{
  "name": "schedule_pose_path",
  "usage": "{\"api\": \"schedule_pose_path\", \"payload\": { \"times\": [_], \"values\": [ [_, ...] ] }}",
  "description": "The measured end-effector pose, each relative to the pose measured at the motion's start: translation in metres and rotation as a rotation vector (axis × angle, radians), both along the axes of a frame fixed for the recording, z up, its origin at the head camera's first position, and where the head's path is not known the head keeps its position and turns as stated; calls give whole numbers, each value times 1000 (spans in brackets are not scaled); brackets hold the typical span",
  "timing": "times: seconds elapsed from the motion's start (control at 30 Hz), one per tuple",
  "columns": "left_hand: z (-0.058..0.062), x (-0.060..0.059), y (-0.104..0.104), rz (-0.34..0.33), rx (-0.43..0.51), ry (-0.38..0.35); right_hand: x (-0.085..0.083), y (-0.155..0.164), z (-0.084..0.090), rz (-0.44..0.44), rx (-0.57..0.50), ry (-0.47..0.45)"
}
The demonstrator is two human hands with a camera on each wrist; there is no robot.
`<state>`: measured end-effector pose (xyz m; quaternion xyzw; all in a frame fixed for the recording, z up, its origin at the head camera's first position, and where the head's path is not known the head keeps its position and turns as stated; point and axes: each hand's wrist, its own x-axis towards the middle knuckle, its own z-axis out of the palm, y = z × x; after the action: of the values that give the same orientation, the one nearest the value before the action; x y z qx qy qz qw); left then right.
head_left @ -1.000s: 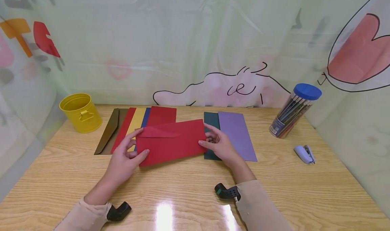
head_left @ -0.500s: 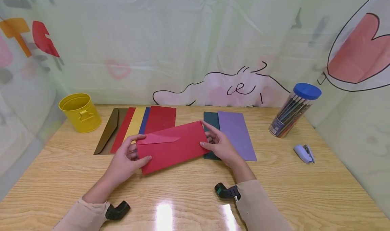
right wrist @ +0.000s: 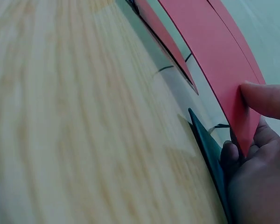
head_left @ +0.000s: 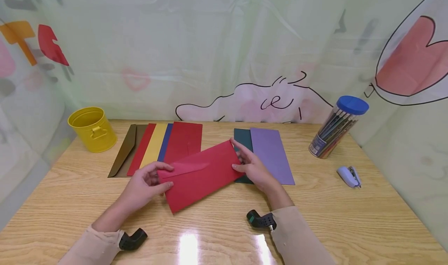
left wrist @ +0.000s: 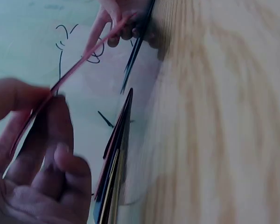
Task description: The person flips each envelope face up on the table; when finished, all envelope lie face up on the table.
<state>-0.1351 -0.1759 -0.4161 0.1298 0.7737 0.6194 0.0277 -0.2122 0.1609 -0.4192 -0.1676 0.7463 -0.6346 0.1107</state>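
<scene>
A red envelope (head_left: 201,173) with its flap side up is held tilted over the wooden table (head_left: 217,222), between both hands. My left hand (head_left: 148,181) pinches its left end, thumb on top and fingers underneath (left wrist: 46,154). My right hand (head_left: 250,168) pinches the right end, thumb (right wrist: 266,100) on top of the red envelope (right wrist: 214,56). Behind lies a fan of envelopes (head_left: 154,146) in brown, red, yellow, blue and dark red. A dark green envelope (head_left: 241,140) and a purple one (head_left: 271,154) lie under and beside my right hand.
A yellow metal bucket (head_left: 92,129) stands at the back left. A clear tube of pencils with a blue lid (head_left: 337,127) stands at the back right, with a small stapler (head_left: 348,176) in front of it. A printed sheet hangs close behind the table.
The red envelope has turned counter-clockwise: its left end dropped toward me and its right end rose. Both hands kept their hold and moved with it.
</scene>
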Motion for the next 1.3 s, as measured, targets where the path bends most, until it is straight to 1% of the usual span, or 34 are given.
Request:
{"api": "schedule_pose_path", "payload": {
  "times": [0.07,0.13,0.27,0.33,0.4,0.47,0.53,0.6,0.73,0.83,0.9,0.93,1.07,1.1,1.17,1.3],
  "values": [
    [1,0,-1,-60,-15,-26,0,0,0,-6,-3,-18],
    [2,1,-2,-139,-28,-39,0,-1,1,-6,-10,-30],
    [4,1,-4,-271,-64,-27,0,0,1,5,-32,-32],
    [4,0,-4,-308,-74,-34,0,0,0,-4,-35,-36],
    [4,0,-3,-315,-95,-40,0,0,0,-17,-33,-45],
    [4,0,-3,-298,-105,-59,0,0,0,-37,-18,-46],
    [5,0,-2,-249,-122,-74,0,-1,0,-59,-5,-45],
    [6,0,-2,-180,-135,-84,0,-1,0,-67,-3,-34],
    [8,-4,-3,10,-144,-125,-1,-1,-1,-57,-18,-22],
    [10,-7,-2,112,-141,-164,-2,-1,-1,-53,-13,-15],
    [11,-8,-2,125,-146,-178,-2,-1,-1,-54,-11,-12],
    [11,-8,-2,120,-154,-182,-2,-1,-1,-56,-11,-12],
    [11,-9,1,56,-186,-172,-2,0,-1,-53,2,-17],
    [11,-9,2,49,-207,-169,-1,-1,-1,-52,3,-22],
    [10,-12,6,39,-268,-139,-1,-2,-2,-51,7,-26],
    [8,-23,14,62,-442,-48,0,-2,-3,-52,1,-20]
  ]
}}
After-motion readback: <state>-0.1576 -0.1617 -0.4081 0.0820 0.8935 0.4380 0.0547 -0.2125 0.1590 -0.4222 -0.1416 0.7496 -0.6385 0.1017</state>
